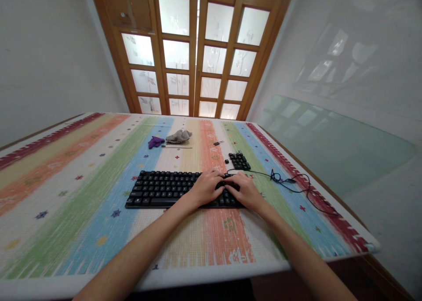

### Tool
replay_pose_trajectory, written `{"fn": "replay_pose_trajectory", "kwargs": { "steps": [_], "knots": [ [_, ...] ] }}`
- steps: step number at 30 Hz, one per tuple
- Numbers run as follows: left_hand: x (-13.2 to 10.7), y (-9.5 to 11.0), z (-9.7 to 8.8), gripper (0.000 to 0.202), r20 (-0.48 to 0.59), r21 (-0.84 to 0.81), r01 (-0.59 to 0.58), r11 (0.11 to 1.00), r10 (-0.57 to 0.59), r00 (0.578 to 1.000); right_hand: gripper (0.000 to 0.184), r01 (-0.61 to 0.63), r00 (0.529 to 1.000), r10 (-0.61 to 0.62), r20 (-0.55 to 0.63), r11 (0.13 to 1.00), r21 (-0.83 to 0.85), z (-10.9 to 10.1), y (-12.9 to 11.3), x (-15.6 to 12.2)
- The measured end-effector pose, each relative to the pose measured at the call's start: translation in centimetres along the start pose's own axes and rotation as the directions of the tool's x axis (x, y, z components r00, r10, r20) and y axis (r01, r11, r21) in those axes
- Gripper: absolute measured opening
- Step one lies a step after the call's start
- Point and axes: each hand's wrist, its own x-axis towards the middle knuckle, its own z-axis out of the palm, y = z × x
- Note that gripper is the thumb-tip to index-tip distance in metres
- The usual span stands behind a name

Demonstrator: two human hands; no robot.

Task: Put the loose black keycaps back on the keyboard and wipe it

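A black keyboard [165, 189] lies flat on the striped tablecloth in front of me. Over its right part, my left hand [208, 186] rests with curled fingers, thumb and fingertips brought together. My right hand [246, 190] meets it from the other side, also in a pinch. Whatever small dark thing sits between the fingertips is too hidden to name. Just behind the hands, several loose black keycaps [240, 161] are grouped together, with a single keycap [227, 161] to their left. The keyboard's cable [278, 176] runs off to the right in loose loops.
Farther back lie a purple cloth [156, 142], a grey cloth [179, 136] and a thin stick [178, 147]. A small black tool with wire prongs [217, 143] lies right of them. Walls flank the table, and wooden glass-paned doors [198, 50] stand behind it.
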Motion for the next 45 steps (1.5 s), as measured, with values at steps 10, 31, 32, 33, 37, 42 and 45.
{"fn": "replay_pose_trajectory", "kwargs": {
  "steps": [10, 31, 32, 33, 37, 42, 45],
  "knots": [
    [0.1, 0.2, 0.1, 0.011, -0.026, -0.136, 0.074, 0.988, -0.078, 0.997, 0.013, -0.108, 0.994, 0.108, -0.002, 0.991, 0.073, -0.2, -0.8, 0.0],
    [-0.1, 0.6, 0.0, 0.009, 0.048, -0.024, 0.070, 0.997, -0.068, 0.997, 0.013, -0.024, 1.000, 0.024, 0.008, 0.998, 0.060, 0.1, -0.2, -0.1],
    [-0.1, 0.7, 0.0, 0.009, 0.052, -0.013, 0.065, 0.998, -0.064, 0.997, 0.013, -0.024, 1.000, 0.024, 0.006, 0.998, 0.062, 0.1, -0.2, -0.1],
    [-0.1, 0.7, 0.0, 0.009, 0.054, -0.001, 0.061, 0.998, -0.061, 0.997, 0.013, -0.024, 1.000, 0.024, 0.003, 0.998, 0.065, 0.1, -0.2, -0.1],
    [-0.1, 0.8, -0.2, 0.008, 0.054, 0.030, 0.057, 0.998, -0.058, 0.997, 0.011, -0.028, 0.999, 0.030, -0.023, 0.997, 0.074, 0.2, -0.3, -0.2],
    [0.1, 1.1, -0.2, 0.010, 0.074, 0.050, 0.058, 0.997, -0.062, 0.995, 0.015, -0.061, 0.997, 0.064, -0.046, 0.996, 0.058, 0.3, -0.4, -0.2],
    [0.1, 1.4, -0.2, 0.013, 0.083, 0.078, 0.053, 0.996, -0.059, 0.995, 0.021, -0.094, 0.994, 0.097, -0.047, 0.994, 0.057, 0.5, -0.5, -0.2]
  ]
}}
